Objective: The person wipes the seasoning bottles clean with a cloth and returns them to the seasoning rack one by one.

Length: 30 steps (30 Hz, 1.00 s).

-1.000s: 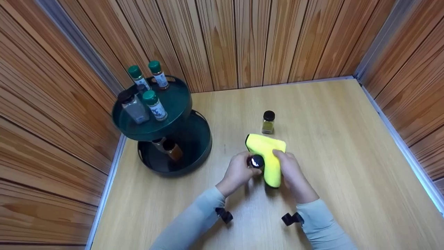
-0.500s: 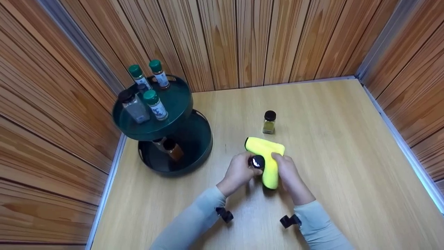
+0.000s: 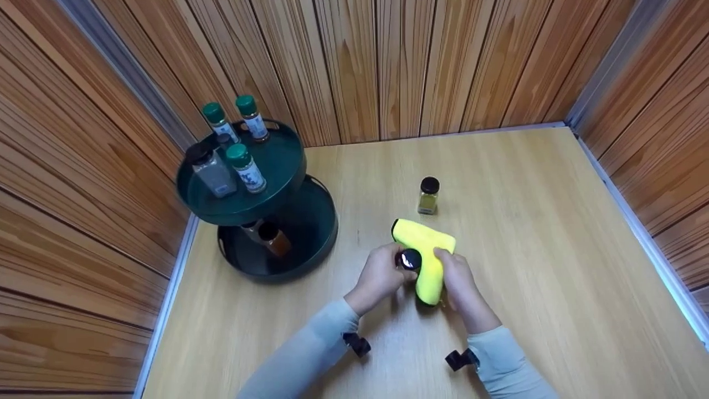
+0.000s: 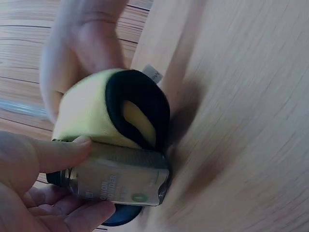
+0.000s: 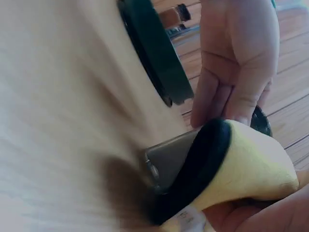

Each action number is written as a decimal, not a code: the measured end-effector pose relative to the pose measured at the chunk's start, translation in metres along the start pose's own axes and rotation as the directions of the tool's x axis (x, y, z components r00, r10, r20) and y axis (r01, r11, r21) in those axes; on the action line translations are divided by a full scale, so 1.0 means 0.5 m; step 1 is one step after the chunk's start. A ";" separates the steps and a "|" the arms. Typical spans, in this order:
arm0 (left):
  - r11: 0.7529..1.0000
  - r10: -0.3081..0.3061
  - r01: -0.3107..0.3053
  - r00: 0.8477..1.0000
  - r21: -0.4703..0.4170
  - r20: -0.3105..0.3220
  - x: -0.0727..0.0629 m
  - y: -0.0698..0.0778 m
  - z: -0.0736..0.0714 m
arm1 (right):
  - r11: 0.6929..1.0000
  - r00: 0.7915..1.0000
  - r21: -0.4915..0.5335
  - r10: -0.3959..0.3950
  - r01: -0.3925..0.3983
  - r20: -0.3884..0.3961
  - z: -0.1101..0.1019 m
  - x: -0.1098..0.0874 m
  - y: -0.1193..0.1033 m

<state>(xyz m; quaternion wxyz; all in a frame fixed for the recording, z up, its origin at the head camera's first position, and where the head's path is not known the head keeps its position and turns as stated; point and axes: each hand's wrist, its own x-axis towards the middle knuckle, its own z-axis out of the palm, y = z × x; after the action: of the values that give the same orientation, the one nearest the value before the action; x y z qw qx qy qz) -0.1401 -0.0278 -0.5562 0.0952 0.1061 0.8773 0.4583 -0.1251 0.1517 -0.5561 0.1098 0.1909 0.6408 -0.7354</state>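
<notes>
My left hand (image 3: 381,275) grips a small glass spice jar (image 4: 118,181) with a black cap (image 3: 411,258), held over the table. Against the jar's side my right hand (image 3: 457,280) presses a folded yellow cloth (image 3: 427,252) with a black edge (image 4: 140,106). In the left wrist view my thumb lies along the jar (image 4: 58,154) and the cloth (image 4: 91,113) wraps over its upper side. In the right wrist view the jar (image 5: 171,159) shows beside the cloth (image 5: 246,169), with my left hand (image 5: 239,58) behind it.
A second black-capped spice jar (image 3: 428,195) stands on the wooden table (image 3: 526,233) just beyond the cloth. At the left is a dark green two-tier tray (image 3: 282,160); several spice bottles stand on top and two jars lie below. Wooden walls enclose the table.
My right hand has drawn the yellow cloth slightly toward me along the jar. The left hand and jar have stayed almost still.
</notes>
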 end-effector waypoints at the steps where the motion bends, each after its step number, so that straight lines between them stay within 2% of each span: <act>1: 1.000 -0.002 0.002 1.000 0.004 0.001 -0.001 0.000 0.001 | 1.000 1.000 -0.001 -0.012 0.012 -0.001 -0.001 -0.004 -0.004; 7: 0.999 0.035 -0.035 0.999 0.010 0.001 -0.004 -0.002 0.000 | 0.993 0.995 0.068 -0.095 0.094 0.007 -0.008 -0.026 -0.035; 11: 0.999 0.043 -0.043 0.999 0.006 0.009 -0.001 -0.002 -0.002 | 0.996 0.998 0.075 -0.053 0.055 -0.030 -0.002 -0.010 -0.012; 14: 0.999 0.028 -0.028 0.999 0.022 0.022 0.003 -0.001 -0.004 | 1.000 0.999 0.026 -0.014 0.015 -0.049 0.001 0.005 0.013; 18: 0.999 -0.006 0.004 0.999 0.053 0.049 0.004 -0.001 -0.006 | 0.999 1.000 -0.040 0.007 -0.007 -0.014 0.003 0.011 0.018; 19: 0.998 0.004 -0.007 0.999 0.057 0.055 0.005 -0.001 -0.006 | 0.999 1.000 -0.035 -0.002 0.001 -0.011 0.002 0.009 0.013; 21: 0.997 0.032 -0.037 0.997 0.072 0.067 0.005 -0.002 -0.007 | 1.000 1.000 0.003 -0.008 0.008 0.003 0.000 0.004 0.000; 25: 0.990 0.098 -0.106 0.992 0.090 0.083 0.006 -0.002 -0.010 | 0.987 0.999 0.158 -0.024 0.020 0.022 -0.010 -0.011 -0.025; 27: 0.989 0.098 -0.109 0.990 0.105 0.099 0.007 0.000 -0.014 | 0.977 0.999 0.213 -0.030 0.022 0.034 -0.018 -0.017 -0.032; 30: 0.982 0.119 -0.135 0.985 0.129 0.124 0.011 0.000 -0.019 | 0.968 0.998 0.246 -0.062 0.057 0.013 -0.029 -0.020 -0.037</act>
<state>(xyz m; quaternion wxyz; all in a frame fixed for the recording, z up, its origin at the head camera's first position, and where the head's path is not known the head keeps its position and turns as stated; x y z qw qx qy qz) -0.1478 -0.0337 -0.5513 0.1089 0.1944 0.8912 0.3951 -0.1215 0.1679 -0.5365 0.0698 0.1763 0.5493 -0.8138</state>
